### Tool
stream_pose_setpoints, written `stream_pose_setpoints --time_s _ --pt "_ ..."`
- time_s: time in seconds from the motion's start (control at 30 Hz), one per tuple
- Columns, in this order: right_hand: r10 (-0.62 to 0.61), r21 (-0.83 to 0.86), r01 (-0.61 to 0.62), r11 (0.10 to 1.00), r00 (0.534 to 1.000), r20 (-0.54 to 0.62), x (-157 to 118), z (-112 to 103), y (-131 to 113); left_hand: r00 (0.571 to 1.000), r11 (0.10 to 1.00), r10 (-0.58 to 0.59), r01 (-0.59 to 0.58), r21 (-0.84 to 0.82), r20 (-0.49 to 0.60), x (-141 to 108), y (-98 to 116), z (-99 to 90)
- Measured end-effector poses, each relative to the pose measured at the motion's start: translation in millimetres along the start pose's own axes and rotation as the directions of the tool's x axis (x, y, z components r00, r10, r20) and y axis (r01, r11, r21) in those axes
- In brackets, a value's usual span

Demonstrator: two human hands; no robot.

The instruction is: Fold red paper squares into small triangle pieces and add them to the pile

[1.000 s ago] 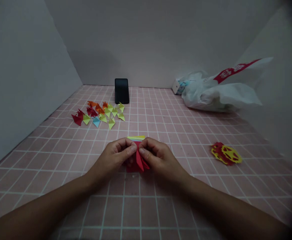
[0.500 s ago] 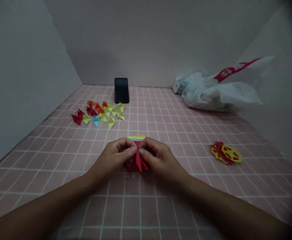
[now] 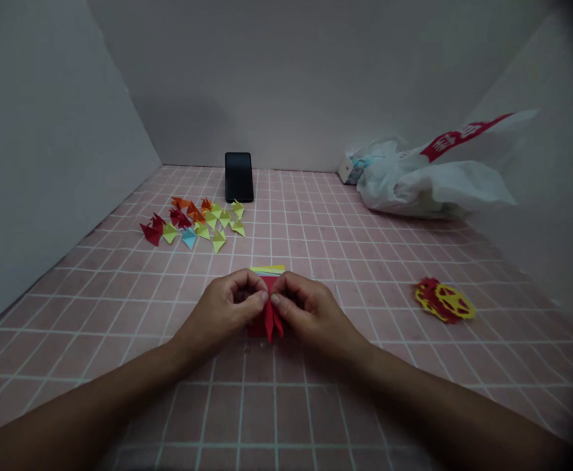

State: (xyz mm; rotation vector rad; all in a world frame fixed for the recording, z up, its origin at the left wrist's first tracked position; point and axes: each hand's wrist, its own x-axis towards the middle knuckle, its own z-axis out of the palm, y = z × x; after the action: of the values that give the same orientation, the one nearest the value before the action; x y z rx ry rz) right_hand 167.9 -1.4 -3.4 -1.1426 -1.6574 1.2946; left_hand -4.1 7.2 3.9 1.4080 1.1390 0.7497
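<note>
Between my two hands is a small folded red paper (image 3: 271, 320), its narrow points hanging toward me. My left hand (image 3: 232, 304) pinches its left side between thumb and forefinger. From the right, my right hand (image 3: 311, 306) pinches the same piece, thumb close to the other thumb. Under and behind the fingers lies a stack of square paper sheets (image 3: 268, 269), red on top, with yellow and pale edges showing at the back. The fingertips cover the upper part of the folded piece.
Several folded paper figures (image 3: 188, 237) in red, orange, yellow and blue stand at the back left. Behind them a black phone (image 3: 239, 177) leans upright. Red and yellow paper cutouts (image 3: 446, 302) lie right; a white plastic bag (image 3: 414, 190) sits back right.
The hanging points of the folded red paper have swung slightly left and look closer together. Both hands keep their pinch, with only slight finger movement.
</note>
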Motion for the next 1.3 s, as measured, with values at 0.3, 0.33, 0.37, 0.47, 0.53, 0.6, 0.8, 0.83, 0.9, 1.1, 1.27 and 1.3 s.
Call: stream_pose_setpoints --time_s 0.3,0.33,0.37,0.47,0.53,0.6,0.8,0.83,0.9,1.1,1.27,1.3 --pt "-0.012 -0.024 0.012 1.000 1.000 -0.018 0.0 -0.2 -0.3 0.999 0.999 0.027 -0.026 0.037 -0.030 0.1 -1.0 0.6" --pt "-0.009 -0.028 0.009 1.000 1.000 -0.018 0.1 -0.1 -0.2 0.999 0.999 0.029 -0.028 0.042 -0.031 0.1 -0.5 0.5" --pt "-0.007 -0.031 0.006 1.000 1.000 -0.017 0.1 -0.1 -0.3 0.999 0.998 0.032 -0.030 0.048 -0.033 0.1 -0.1 0.4" --pt "-0.010 -0.038 0.009 0.999 1.000 -0.018 0.0 -0.1 -0.2 0.999 0.998 0.039 -0.037 0.058 -0.034 0.2 0.8 0.4" --pt "-0.013 -0.040 0.012 0.999 1.000 -0.025 -0.1 -0.1 0.1 0.998 0.998 0.044 -0.042 0.056 -0.037 0.1 0.8 0.5" --pt "-0.013 -0.039 0.011 0.999 0.999 -0.031 -0.1 -0.1 0.5 0.999 0.998 0.040 -0.038 0.050 -0.036 0.0 0.5 0.6" --pt "-0.011 -0.051 0.009 0.999 0.999 -0.037 -0.5 -0.4 -0.6 0.999 0.998 0.022 -0.020 0.052 -0.030 -0.7 0.3 1.0" --pt "-0.008 -0.053 0.006 0.999 0.999 -0.038 -0.5 -0.4 -0.8 0.999 0.998 0.025 -0.023 0.054 -0.034 -0.8 0.5 1.2" --pt "-0.004 -0.058 0.002 0.998 0.999 -0.037 -0.6 -0.2 -0.9 0.998 0.998 0.032 -0.030 0.054 -0.046 -0.9 1.1 1.7" --pt "-0.005 -0.037 0.003 0.999 0.999 -0.031 -0.7 -0.1 -0.3 0.998 0.998 0.042 -0.040 0.046 -0.050 -1.1 1.6 1.1" --pt "-0.006 -0.027 0.004 1.000 0.999 -0.048 -0.6 -0.5 -1.2 0.999 0.999 0.046 -0.046 -0.021 0.000 -2.0 -0.6 -0.5" --pt "-0.006 -0.030 0.004 1.000 0.999 -0.052 -0.4 -0.5 -1.1 0.999 0.999 0.040 -0.040 -0.025 0.006 -2.0 -0.9 -0.5"
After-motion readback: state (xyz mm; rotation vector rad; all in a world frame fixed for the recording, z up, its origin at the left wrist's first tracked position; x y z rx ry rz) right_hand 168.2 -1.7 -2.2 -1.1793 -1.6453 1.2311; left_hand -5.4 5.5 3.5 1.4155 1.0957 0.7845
